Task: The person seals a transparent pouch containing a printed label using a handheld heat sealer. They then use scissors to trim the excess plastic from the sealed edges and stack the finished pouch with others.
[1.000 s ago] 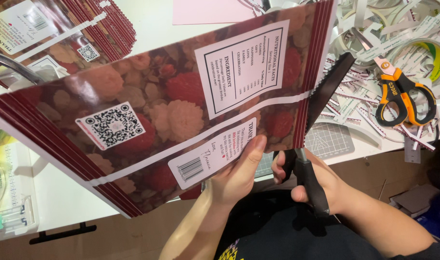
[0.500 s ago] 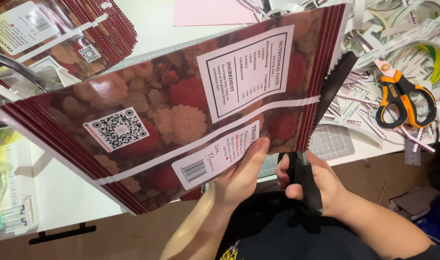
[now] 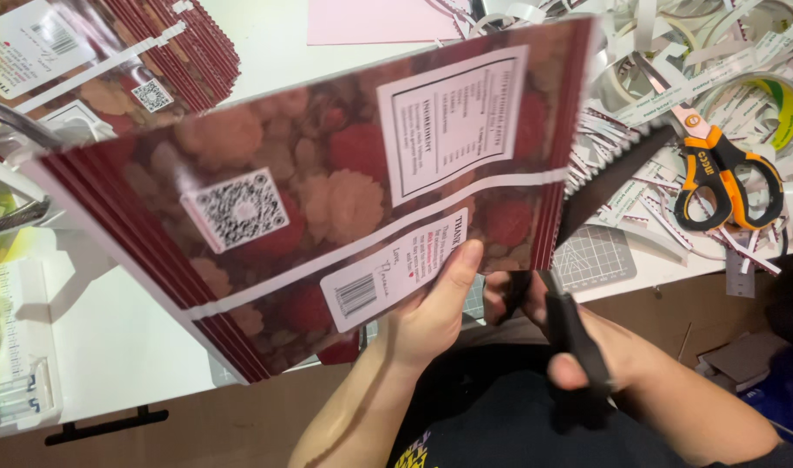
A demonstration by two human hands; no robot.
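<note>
The left hand [image 3: 431,312] is gripping a big glossy printed sheet [image 3: 327,199] covered in red and tan flower-like shapes, thumb pressed flat on the white label near its bottom edge, fingers hidden behind — so it's held up in the air over the white worktable [image 3: 110,329], tilted with the right end higher. The right hand [image 3: 570,338] is wrapped around the handles of a pair of long black scissors [image 3: 587,234], and the blades sit partly apart right at the sheet's right edge, just where the curved white stripe runs out. Off to the right on the table there's a second pair of scissors with orange and black handles [image 3: 726,178], lying in a heap of white paper strips [image 3: 674,52], next to a roll of tape [image 3: 773,104]. A stack of similar printed sheets [image 3: 110,61] sits top left.
</note>
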